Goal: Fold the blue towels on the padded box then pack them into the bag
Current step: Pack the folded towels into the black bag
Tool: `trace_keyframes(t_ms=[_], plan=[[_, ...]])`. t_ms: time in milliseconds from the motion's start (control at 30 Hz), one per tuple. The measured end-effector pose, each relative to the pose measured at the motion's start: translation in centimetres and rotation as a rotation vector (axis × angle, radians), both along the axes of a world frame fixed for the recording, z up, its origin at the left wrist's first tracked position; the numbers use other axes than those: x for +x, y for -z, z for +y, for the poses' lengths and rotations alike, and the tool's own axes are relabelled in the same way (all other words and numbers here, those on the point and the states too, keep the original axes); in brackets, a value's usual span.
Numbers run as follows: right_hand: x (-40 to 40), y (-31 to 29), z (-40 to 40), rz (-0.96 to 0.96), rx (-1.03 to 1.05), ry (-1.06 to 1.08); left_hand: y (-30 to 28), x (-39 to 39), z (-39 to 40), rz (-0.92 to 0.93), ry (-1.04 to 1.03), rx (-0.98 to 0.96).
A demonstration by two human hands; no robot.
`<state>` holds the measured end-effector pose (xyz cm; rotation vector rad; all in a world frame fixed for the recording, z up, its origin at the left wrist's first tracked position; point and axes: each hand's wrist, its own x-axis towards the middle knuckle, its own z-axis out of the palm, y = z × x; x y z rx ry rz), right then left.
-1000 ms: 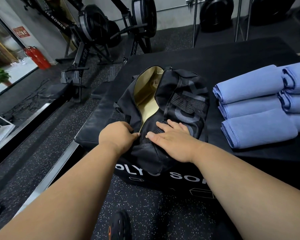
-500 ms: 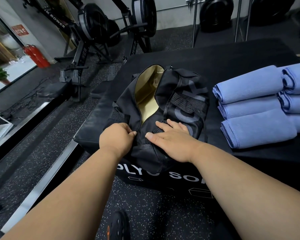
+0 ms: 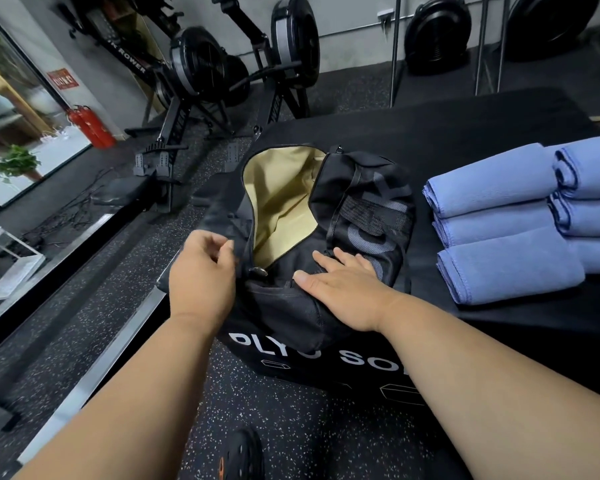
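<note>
Blue towels (image 3: 499, 265): soft, light, floppy, best pinched at folded edges; bag (image 3: 343, 209) limp, left hand (image 3: 201, 271) loosely curled at its opening rim, contact uncertain, right hand (image 3: 343, 289) flat, pressing it.

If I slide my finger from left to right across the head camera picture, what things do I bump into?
Green plant → red fire extinguishers → left hand → black bag → blue towels.

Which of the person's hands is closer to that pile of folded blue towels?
The right hand. It lies flat on the near end of the black bag, just left of the folded blue towels. The left hand is at the bag's far side, across the opening from them.
</note>
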<state>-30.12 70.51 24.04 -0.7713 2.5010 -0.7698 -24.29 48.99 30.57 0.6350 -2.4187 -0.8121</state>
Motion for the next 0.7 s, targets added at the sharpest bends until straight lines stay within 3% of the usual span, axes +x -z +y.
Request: trace_keyframes(t_ms=[267,500,700], plan=[[0.4,-0.5,0.5,0.009,-0.002,-0.020,-0.9,-2.5,1.8,-0.297,0.022,-0.206],[0.5,-1.0,1.8,-0.001,-0.091,-0.024,-1.4,-1.5,0.9,-0.158,-0.038,-0.147],[0.7,-1.5,3.8,0.120,-0.376,0.056,-2.3,-0.9,2.9,-0.080,-0.022,-0.169]])
